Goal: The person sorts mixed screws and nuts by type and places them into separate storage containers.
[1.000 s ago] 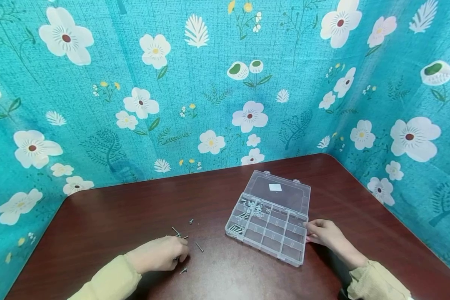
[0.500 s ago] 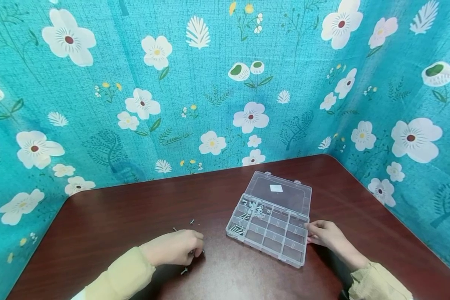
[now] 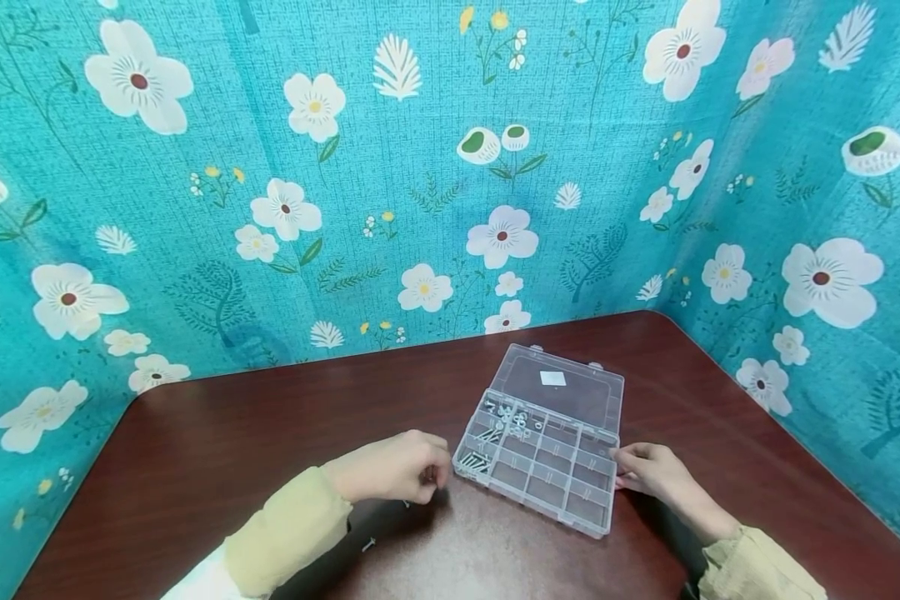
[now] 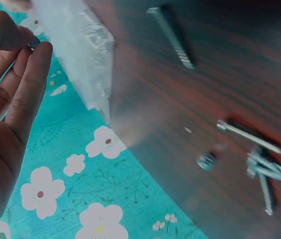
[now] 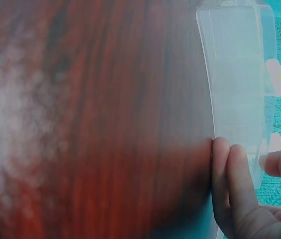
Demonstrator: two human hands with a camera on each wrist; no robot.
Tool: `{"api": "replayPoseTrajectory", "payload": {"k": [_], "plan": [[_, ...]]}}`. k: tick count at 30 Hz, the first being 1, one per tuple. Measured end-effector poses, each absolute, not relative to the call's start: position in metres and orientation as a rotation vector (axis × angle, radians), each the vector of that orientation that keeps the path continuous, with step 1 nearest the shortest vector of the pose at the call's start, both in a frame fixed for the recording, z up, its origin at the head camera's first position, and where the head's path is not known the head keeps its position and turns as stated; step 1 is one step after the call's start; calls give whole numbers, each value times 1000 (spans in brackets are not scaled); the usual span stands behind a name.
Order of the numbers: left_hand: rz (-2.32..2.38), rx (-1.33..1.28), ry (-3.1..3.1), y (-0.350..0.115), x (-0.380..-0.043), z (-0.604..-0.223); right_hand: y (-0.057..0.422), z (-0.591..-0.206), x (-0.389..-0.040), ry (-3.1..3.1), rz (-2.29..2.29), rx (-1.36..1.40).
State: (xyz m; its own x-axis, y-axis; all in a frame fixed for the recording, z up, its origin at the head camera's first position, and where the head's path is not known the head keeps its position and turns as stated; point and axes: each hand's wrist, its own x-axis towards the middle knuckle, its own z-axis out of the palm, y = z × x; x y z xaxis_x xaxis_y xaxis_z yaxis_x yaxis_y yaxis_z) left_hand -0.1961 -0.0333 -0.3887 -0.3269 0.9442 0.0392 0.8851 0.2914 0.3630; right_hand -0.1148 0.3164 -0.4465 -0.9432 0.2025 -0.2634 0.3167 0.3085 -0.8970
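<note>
My left hand (image 3: 403,468) is raised just left of the clear plastic compartment box (image 3: 547,479). In the left wrist view, its thumb and fingertips pinch a small silver metal piece (image 4: 34,43), mostly hidden by the fingers. My right hand (image 3: 656,475) holds the box by its right edge, thumb on one side and fingers on the other, as the right wrist view also shows. The lid (image 3: 558,386) lies folded back. Screws (image 3: 474,461) fill compartments on the box's left side, with washers or nuts (image 3: 520,419) near the back.
Loose screws lie on the dark wooden table (image 3: 232,433); one screw (image 3: 368,544) is near the front. Several more screws (image 4: 265,169) lie grouped in the left wrist view, with another screw (image 4: 173,37) apart. A turquoise flowered cloth (image 3: 420,167) hangs behind the table.
My left hand has moved right from the loose screws toward the box, lifting a small metal piece. The right hand stays on the box's right edge.
</note>
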Motion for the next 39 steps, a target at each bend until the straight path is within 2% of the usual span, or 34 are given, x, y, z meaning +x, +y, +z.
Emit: {"api": "replayPoseTrajectory", "payload": {"k": [13,26,35,39], "plan": [[872,1416,2371,-2,-212,-391,315,-447,-115,2438,-1740,485],[1008,1329,2431,19,-217,-396,317,-448,-118,2467,-1710,487],[1191,1051,2384,41,-227,-397,327,-459,-120,2431,-1803,374],[1216,944,2362,53,-231,-394,322,-453,-118,2441,-1750,458]]}}
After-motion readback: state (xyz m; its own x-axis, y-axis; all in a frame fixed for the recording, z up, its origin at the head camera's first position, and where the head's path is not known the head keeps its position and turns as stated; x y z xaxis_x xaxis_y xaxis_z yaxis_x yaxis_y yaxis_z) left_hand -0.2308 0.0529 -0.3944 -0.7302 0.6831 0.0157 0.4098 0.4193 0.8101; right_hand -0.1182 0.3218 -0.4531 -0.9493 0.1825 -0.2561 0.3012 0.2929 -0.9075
